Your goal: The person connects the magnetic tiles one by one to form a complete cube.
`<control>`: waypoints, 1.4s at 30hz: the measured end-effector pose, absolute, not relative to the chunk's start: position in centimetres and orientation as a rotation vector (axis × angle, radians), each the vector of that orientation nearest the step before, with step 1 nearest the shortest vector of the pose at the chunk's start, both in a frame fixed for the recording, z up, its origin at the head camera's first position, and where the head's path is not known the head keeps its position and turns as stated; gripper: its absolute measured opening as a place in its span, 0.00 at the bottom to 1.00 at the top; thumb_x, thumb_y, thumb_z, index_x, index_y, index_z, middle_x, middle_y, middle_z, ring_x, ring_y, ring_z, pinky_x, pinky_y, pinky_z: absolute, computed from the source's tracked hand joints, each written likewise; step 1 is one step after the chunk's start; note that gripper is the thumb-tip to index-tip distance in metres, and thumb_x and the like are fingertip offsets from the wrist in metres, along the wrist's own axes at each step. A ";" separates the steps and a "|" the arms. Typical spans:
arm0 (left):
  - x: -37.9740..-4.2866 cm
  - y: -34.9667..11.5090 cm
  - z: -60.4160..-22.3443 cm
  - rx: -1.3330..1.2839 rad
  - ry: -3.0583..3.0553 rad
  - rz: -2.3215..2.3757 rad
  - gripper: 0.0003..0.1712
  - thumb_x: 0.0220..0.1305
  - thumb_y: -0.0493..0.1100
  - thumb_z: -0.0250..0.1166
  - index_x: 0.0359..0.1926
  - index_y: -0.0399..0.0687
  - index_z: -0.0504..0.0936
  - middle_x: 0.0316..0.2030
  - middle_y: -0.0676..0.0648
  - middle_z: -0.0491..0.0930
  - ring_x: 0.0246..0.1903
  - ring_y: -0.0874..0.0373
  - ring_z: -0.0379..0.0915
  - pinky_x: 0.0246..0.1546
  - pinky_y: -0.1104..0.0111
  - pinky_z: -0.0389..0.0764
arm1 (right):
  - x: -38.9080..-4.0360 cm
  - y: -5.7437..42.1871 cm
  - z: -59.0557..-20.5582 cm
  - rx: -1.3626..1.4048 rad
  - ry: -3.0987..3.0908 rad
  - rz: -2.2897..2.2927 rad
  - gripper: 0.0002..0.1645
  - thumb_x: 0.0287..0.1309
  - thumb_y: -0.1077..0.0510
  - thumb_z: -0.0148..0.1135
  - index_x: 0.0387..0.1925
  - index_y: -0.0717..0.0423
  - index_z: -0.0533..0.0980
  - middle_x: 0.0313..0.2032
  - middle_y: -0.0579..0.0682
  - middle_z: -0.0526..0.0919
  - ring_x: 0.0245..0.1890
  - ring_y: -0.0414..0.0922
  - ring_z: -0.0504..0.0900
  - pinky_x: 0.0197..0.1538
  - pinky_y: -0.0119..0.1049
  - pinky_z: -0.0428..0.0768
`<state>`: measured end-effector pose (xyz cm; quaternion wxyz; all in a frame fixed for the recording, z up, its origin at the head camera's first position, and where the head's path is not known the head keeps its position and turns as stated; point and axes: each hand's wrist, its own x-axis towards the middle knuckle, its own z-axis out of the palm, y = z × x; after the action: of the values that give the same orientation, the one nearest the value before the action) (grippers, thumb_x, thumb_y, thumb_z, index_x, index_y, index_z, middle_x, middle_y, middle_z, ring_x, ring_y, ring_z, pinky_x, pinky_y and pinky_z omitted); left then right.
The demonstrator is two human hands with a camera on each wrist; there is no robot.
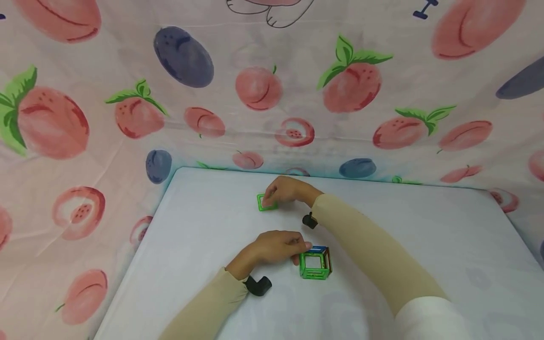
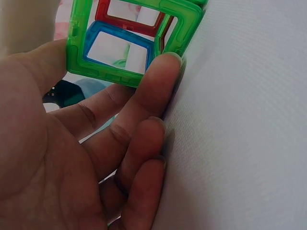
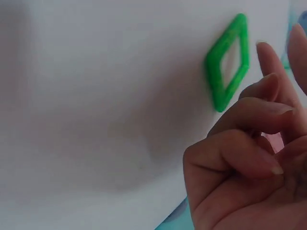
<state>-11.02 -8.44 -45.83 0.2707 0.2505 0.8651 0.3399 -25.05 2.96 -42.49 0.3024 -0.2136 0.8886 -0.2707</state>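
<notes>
In the head view my left hand (image 1: 276,248) holds a small cube of magnetic tiles (image 1: 315,274) by its left side, thumb at the top edge. The left wrist view shows the cube's green tile (image 2: 108,75) close up, with blue and red tiles behind it and my fingertips at its lower edge. Farther back, my right hand (image 1: 285,190) reaches over a loose green square magnetic tile (image 1: 260,203) lying flat. The right wrist view has this tile (image 3: 218,76) just beyond my fingers (image 3: 271,57), index finger extended, thumb apart, the others curled.
Both things are on a white-covered table (image 1: 204,203). A fruit-printed cloth (image 1: 255,123) hangs behind the table and along its left side. Black wrist cameras (image 1: 259,286) sit at both sleeves, and my right forearm (image 1: 369,245) crosses the table to the right of the cube.
</notes>
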 end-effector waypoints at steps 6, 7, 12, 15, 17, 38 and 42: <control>-11.1 -8.4 -45.7 0.689 2.327 0.924 0.22 0.75 0.70 0.49 0.34 0.67 0.80 0.26 0.64 0.85 0.37 0.73 0.76 0.45 0.68 0.71 | -24.9 3.1 -43.3 -0.651 2.463 -0.392 0.11 0.54 0.43 0.77 0.30 0.42 0.86 0.42 0.41 0.85 0.44 0.42 0.75 0.51 0.37 0.73; -11.1 -8.4 -45.7 0.691 2.326 0.925 0.22 0.75 0.70 0.49 0.34 0.67 0.80 0.26 0.64 0.85 0.36 0.73 0.77 0.45 0.68 0.71 | -24.9 3.2 -43.4 -0.648 2.477 -0.354 0.12 0.54 0.43 0.78 0.29 0.43 0.85 0.40 0.42 0.84 0.42 0.42 0.75 0.49 0.36 0.73; -11.1 -8.5 -45.8 0.684 2.321 0.928 0.22 0.75 0.69 0.49 0.34 0.66 0.80 0.26 0.63 0.85 0.36 0.71 0.76 0.43 0.68 0.71 | -24.5 4.3 -43.4 -0.512 2.562 -0.265 0.15 0.52 0.41 0.79 0.24 0.44 0.84 0.31 0.42 0.83 0.35 0.42 0.76 0.37 0.36 0.74; -11.1 -8.3 -45.7 0.680 2.321 0.923 0.23 0.75 0.70 0.49 0.35 0.65 0.80 0.26 0.62 0.85 0.36 0.71 0.76 0.43 0.68 0.71 | -24.1 5.8 -43.3 -0.426 2.603 -0.245 0.17 0.52 0.41 0.78 0.22 0.46 0.84 0.27 0.42 0.83 0.32 0.42 0.76 0.34 0.37 0.73; -11.1 -8.3 -45.7 0.675 2.323 0.917 0.23 0.74 0.70 0.49 0.35 0.65 0.80 0.26 0.62 0.85 0.36 0.71 0.76 0.43 0.68 0.71 | -23.7 7.0 -43.5 -0.440 2.608 -0.251 0.18 0.53 0.42 0.78 0.21 0.47 0.83 0.24 0.42 0.81 0.28 0.41 0.75 0.32 0.36 0.72; -11.2 -8.7 -45.9 0.624 2.279 0.980 0.21 0.82 0.55 0.43 0.36 0.63 0.81 0.29 0.61 0.87 0.31 0.67 0.73 0.44 0.68 0.69 | -14.1 13.1 -37.0 -0.949 2.402 -0.461 0.16 0.53 0.48 0.79 0.19 0.43 0.78 0.17 0.38 0.67 0.24 0.36 0.67 0.28 0.31 0.63; -11.3 -8.6 -45.9 0.646 2.277 0.981 0.21 0.82 0.53 0.43 0.35 0.65 0.81 0.29 0.62 0.87 0.30 0.67 0.72 0.43 0.69 0.69 | -11.9 12.9 -37.1 -0.921 2.389 -0.408 0.17 0.51 0.49 0.80 0.18 0.41 0.77 0.17 0.37 0.67 0.24 0.35 0.67 0.26 0.30 0.62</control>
<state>-11.27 -8.64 -45.93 0.2855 0.2416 0.8517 0.3670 -11.86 12.88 -37.07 0.2710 -0.3418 0.8870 -0.1515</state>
